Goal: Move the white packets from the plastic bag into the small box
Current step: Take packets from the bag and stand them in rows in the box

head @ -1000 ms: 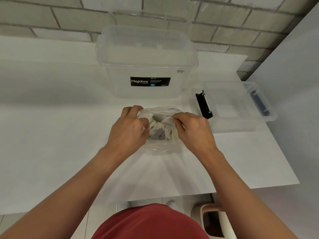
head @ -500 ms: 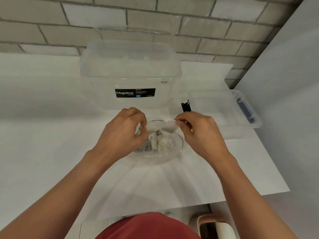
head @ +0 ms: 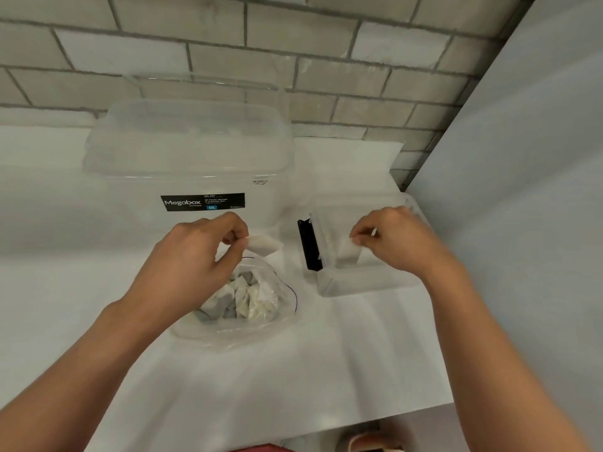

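Note:
A clear plastic bag [head: 280, 321] lies open on the white table, with several white packets [head: 241, 298] inside. My left hand [head: 192, 259] hovers above the bag's mouth and pinches one white packet [head: 264, 244] between thumb and fingers. To the right stands the small clear box [head: 332, 285], with a black clip on its left end. My right hand [head: 398, 239] is over that box, holding another white packet [head: 349, 251] inside its rim.
A large clear Megabox tub [head: 195, 164] with its lid on stands behind the bag against the brick wall. A grey wall panel [head: 522, 190] borders the table on the right. The table's front edge [head: 326, 429] runs near my body.
My right hand has carried a packet from the bag rightward over the small box. My left hand has lifted a packet out of the bag.

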Available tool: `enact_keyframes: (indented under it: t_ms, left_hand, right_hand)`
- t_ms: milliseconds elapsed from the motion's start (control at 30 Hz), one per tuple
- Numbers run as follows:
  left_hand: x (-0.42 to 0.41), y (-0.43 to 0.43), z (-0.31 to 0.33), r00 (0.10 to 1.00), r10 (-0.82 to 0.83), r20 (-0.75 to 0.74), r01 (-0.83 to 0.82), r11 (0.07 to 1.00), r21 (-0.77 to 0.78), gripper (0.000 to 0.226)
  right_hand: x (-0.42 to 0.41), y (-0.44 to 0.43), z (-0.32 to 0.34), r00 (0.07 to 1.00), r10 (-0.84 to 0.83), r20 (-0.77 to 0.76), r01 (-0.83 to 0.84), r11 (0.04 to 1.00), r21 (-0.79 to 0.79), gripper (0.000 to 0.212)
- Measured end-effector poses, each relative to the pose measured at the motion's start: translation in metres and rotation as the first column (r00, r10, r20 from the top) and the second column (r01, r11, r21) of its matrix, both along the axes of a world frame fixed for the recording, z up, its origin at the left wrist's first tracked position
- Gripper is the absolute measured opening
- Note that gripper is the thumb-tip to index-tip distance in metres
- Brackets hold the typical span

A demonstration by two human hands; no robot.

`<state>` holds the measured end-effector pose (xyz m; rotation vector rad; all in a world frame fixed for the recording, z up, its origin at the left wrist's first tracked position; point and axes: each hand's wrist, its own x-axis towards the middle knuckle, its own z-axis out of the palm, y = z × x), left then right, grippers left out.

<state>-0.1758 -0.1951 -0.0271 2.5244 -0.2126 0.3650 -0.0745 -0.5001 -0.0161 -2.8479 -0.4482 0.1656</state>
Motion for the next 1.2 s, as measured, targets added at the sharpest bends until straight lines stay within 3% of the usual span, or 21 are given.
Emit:
enact_keyframes:
  t_ms: [133, 300, 433, 633, 733, 833, 900, 1000, 1200]
  left_hand:
    - [0.012, -0.009, 0.010, 0.999, -0.043, -0.020, 0.043, 0.999, -0.025, 0.004]
    - [0.027, -0.021, 0.019, 0.996, -0.077, -0.035, 0.076, 0.997, -0.029, 0.007]
    - [0.033, -0.030, 0.016, 0.992, -0.100, -0.071, 0.097, 0.994, -0.046, 0.010]
    - [0.042, -0.042, 0.008, 0.984, -0.143, -0.111, 0.121, 0.975, -0.188, 0.011]
    - [0.048, -0.047, 0.005, 0.978, -0.163, -0.126, 0.135, 0.969, -0.206, 0.010]
    - [0.054, -0.054, 0.006, 0.973, -0.205, -0.107, 0.187, 0.969, -0.160, 0.009]
    - [0.059, -0.061, 0.011, 0.967, -0.245, -0.074, 0.237, 0.966, -0.105, 0.009]
    - [0.068, -0.075, 0.019, 0.953, -0.301, -0.029, 0.301, 0.953, -0.032, 0.013]
    - [0.087, -0.101, 0.020, 0.934, -0.355, -0.026, 0.355, 0.935, -0.012, 0.009]
  right_hand:
    - [0.018, 0.009, -0.020, 0.948, 0.109, -0.300, -0.116, 0.993, -0.007, 0.012]
    - [0.037, 0.023, -0.049, 0.912, 0.124, -0.390, -0.138, 0.990, -0.008, 0.014]
    - [0.044, 0.024, -0.062, 0.923, 0.095, -0.373, -0.107, 0.994, -0.011, 0.015]
    - [0.043, 0.020, -0.060, 0.925, 0.116, -0.362, -0.133, 0.991, -0.021, 0.016]
    - [0.039, 0.008, -0.037, 0.970, 0.082, -0.230, -0.071, 0.996, 0.056, 0.014]
    - [0.019, 0.003, -0.002, 0.998, 0.051, -0.049, -0.035, 0.959, 0.280, 0.010]
    - [0.002, 0.008, 0.020, 0.996, 0.091, -0.021, -0.075, 0.910, 0.407, 0.013]
    - [-0.014, 0.013, 0.036, 0.986, 0.168, -0.010, -0.148, 0.894, 0.423, 0.016]
    - [-0.011, -0.005, 0.035, 0.996, 0.075, 0.041, -0.085, 0.917, 0.390, 0.005]
